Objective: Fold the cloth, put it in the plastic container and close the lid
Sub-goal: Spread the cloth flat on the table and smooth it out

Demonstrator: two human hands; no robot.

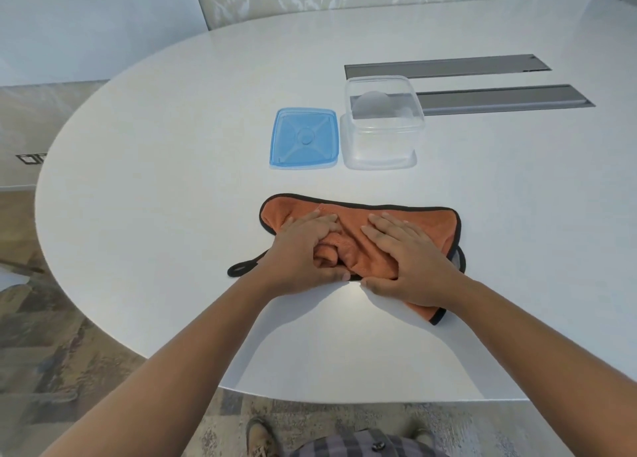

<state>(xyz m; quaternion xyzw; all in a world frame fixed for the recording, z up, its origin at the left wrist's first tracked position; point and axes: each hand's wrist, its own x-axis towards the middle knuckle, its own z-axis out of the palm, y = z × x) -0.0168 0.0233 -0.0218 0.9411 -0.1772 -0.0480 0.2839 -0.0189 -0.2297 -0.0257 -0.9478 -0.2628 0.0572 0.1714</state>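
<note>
An orange cloth (432, 225) with black edging lies bunched on the white table, its black hanging loop sticking out to the left. My left hand (303, 249) rests on the cloth's left half, thumb pinching the near edge. My right hand (410, 253) lies on the right half, fingers spread, thumb tucked under the near edge. Behind the cloth stands a clear plastic container (382, 125), uncovered and with nothing inside. Its blue lid (305, 138) lies flat just left of it.
Two grey cable-tray covers (448, 66) are set into the white table (172, 180) behind and right of the container. The table's curved near edge runs below my forearms. Patterned floor and my shoes show below.
</note>
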